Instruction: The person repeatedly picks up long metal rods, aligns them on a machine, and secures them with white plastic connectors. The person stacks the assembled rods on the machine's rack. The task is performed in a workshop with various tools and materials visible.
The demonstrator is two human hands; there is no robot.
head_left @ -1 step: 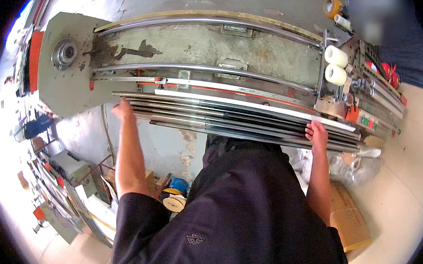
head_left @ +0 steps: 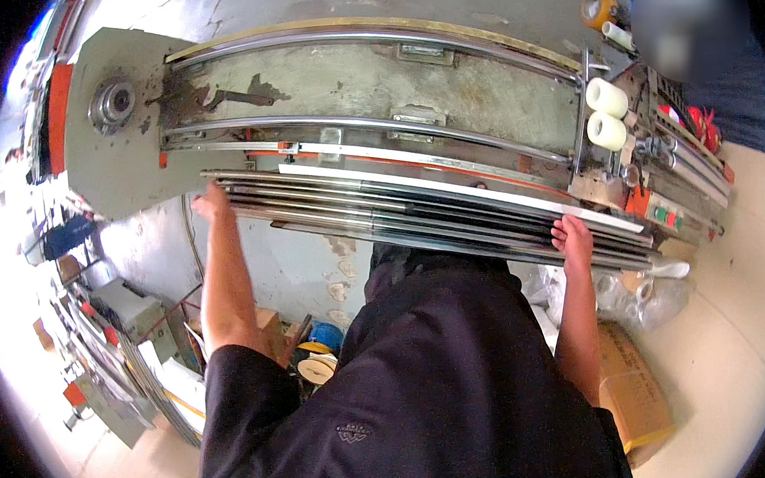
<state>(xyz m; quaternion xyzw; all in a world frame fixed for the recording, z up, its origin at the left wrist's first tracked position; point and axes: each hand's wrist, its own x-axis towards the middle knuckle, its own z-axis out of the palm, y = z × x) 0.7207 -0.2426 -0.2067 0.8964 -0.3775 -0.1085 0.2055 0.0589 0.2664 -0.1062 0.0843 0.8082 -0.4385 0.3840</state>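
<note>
A row of long, thin metal rods (head_left: 327, 198) lies slanting across in front of my waist, along the near side of a grey-green machine (head_left: 338, 80). Some of the rods look shiny and others dark. At their right part my right hand (head_left: 572, 238) is closed, fingers curled over the rods. My left hand (head_left: 212, 202) is at their left ends, somewhat blurred; how its fingers lie is hard to make out. A white strip (head_left: 458, 193) runs along the far side of the rods.
A wrench (head_left: 238, 97) lies on the machine bed between two polished rails. White rollers (head_left: 607, 116) and orange tape (head_left: 599, 11) are at the right. Below are a cardboard box (head_left: 634, 390), clear plastic bags (head_left: 640, 298) and spools (head_left: 317, 368). A person stands at the upper right.
My left hand has shifted slightly left and down at the rods' ends. My right hand stays in place on the rods.
</note>
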